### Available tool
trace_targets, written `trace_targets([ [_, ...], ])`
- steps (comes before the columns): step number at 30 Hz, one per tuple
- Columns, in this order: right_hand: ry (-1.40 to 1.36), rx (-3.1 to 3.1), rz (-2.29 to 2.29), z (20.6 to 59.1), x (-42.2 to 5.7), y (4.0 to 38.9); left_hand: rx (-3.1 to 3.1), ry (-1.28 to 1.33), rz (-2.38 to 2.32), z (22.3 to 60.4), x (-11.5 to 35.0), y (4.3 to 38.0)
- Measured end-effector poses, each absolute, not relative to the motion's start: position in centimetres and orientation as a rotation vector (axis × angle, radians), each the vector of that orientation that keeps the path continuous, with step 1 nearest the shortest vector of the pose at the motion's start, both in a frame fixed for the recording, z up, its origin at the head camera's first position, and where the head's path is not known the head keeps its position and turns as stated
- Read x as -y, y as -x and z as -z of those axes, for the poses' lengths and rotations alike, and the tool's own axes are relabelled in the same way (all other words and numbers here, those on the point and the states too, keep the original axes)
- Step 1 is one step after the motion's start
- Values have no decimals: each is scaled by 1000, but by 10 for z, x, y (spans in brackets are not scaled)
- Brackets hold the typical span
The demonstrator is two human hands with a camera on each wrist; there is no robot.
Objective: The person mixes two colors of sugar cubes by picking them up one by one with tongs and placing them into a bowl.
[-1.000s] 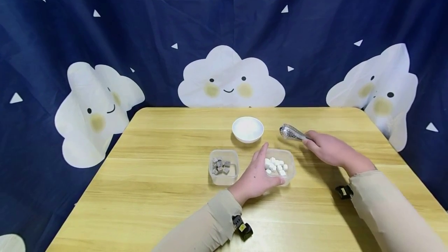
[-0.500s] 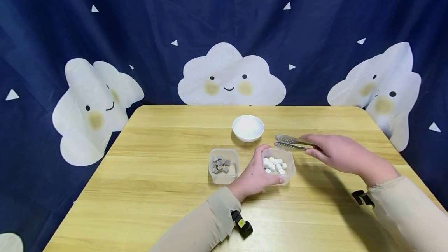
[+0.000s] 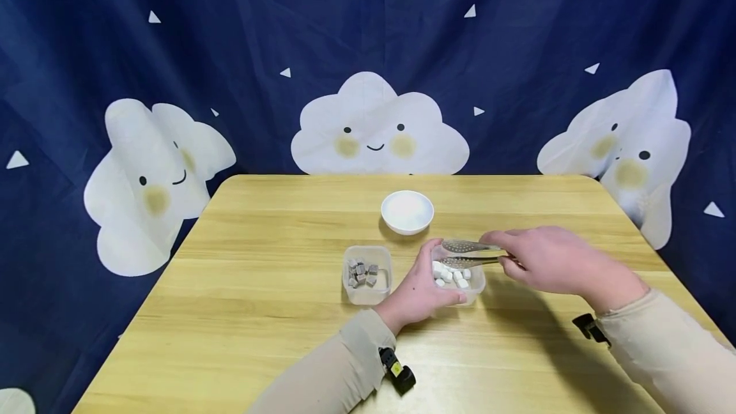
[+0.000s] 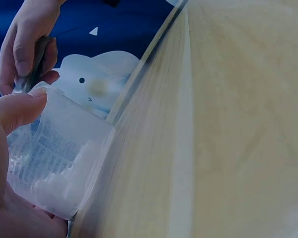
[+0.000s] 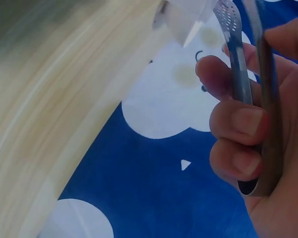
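Currently the left hand holds the tub from its left side, thumb along the near wall and the other fingers at the far corner, spread about as wide as the tub itself. Inside it lie white cubes. Opposite, the right hand holds the tongs, with its fingers curled round the metal arms. Those arms stand apart, and their perforated tips hang over the tub, one near the far rim, the other just above the cubes; I cannot tell whether either tip touches a cube.

Just left of the left hand stands the other tub, with a loose cluster of grey cubes in it. Beyond the two tubs, and near them, a white bowl sits upright on the wooden counter. Beige sleeves cover both forearms. Behind hangs a dark blue curtain with smiling clouds and small white triangles.
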State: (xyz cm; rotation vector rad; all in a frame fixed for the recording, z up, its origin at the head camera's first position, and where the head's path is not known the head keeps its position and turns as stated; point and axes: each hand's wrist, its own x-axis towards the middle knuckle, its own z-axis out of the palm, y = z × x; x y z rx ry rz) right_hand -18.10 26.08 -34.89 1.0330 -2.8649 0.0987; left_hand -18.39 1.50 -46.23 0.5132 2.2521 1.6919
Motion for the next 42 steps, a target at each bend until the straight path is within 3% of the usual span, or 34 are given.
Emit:
trace_targets([
  [11,-1186,2737,-71,352,-252,176,-2200,-482,-1710,463,-14,184],
  [42,-1144,2716,-55,364,-246,174,-2262,-535,-1667,465,-14,183],
])
